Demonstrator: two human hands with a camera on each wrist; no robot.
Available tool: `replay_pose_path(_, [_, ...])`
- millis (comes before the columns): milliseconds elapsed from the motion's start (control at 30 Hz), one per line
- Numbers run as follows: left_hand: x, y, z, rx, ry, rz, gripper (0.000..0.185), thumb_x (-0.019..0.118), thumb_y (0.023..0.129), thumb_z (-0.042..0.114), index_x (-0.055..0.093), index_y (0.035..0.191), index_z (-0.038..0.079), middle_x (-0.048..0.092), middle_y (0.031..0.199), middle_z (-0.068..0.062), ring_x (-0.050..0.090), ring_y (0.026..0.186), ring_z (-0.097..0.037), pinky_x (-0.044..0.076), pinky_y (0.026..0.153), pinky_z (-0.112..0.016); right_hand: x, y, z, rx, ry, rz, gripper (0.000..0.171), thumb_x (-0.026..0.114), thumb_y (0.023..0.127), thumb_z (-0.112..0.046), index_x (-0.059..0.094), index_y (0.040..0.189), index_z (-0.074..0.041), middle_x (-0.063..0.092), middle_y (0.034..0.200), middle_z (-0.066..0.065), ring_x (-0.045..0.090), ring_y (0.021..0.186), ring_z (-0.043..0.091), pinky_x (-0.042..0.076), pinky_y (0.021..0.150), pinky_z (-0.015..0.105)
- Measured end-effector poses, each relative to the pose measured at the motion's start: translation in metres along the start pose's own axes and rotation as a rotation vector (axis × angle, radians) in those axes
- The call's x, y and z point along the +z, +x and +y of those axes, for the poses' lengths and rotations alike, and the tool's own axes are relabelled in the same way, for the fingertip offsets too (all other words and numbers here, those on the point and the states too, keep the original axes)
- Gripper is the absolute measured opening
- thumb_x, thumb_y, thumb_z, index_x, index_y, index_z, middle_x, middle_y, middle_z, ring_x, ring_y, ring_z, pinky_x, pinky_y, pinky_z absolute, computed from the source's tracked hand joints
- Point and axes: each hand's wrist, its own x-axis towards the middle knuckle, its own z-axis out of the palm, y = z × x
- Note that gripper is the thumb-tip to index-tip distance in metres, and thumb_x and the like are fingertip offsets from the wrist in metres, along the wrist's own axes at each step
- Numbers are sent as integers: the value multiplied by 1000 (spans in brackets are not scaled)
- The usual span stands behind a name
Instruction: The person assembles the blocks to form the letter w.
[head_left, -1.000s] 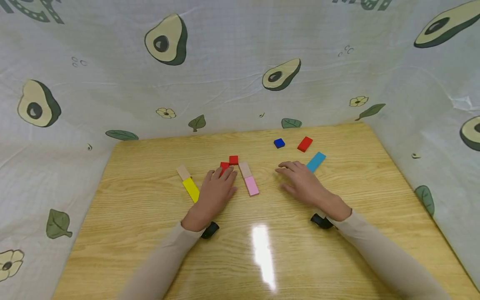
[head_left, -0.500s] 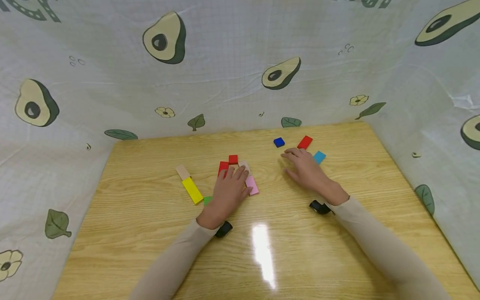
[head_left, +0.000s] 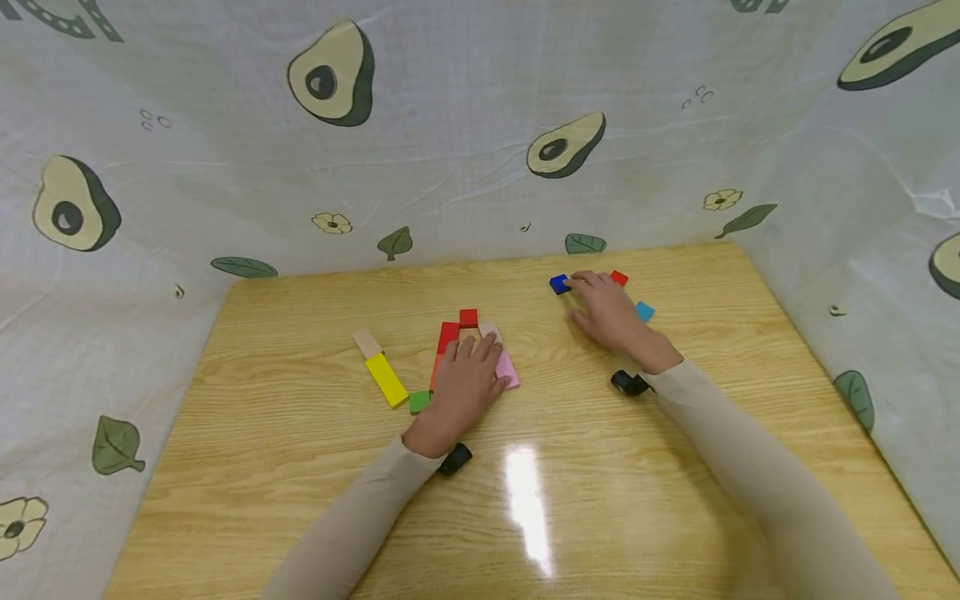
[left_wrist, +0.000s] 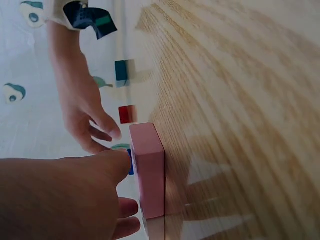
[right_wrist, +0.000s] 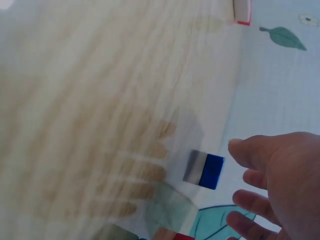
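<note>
My right hand reaches over the back of the table, fingertips right at a small blue block. In the right wrist view, the blue block stands on the table beside the thumb, with a gap between them. Partly behind this hand lie a red block and a light blue block. My left hand rests with relaxed fingers over a group of blocks: a pink block, a tan block and red blocks. In the left wrist view its thumb overlaps the pink block.
Left of the group lie a yellow block, a tan block touching its end, and a green block. A small red block sits at the group's top. Avocado-printed cloth hangs around the wooden table.
My right hand has moved back and slightly left to the blue block. My left hand has shifted right over the pink block, uncovering the green block and more of the red blocks.
</note>
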Motion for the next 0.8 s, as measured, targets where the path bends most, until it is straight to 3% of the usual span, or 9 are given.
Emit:
replay_pose_path(433, [-1, -3, 3, -15, 14, -83, 60, 56, 109, 48, 52, 157, 13, 47, 164, -3, 50, 142, -30, 39, 119, -49, 5, 23, 8, 26, -63, -82, 54, 70, 102, -11, 53, 148, 10, 51, 153, 30, 49, 137, 50, 41, 114, 59])
replay_pose_path(800, [-1, -2, 6, -44, -5, -137, 61, 52, 110, 47, 47, 162, 15, 42, 168, -2, 46, 147, -30, 36, 122, -50, 7, 31, 11, 15, -64, -80, 45, 69, 101, -6, 59, 141, 11, 59, 143, 29, 55, 129, 50, 48, 106, 61])
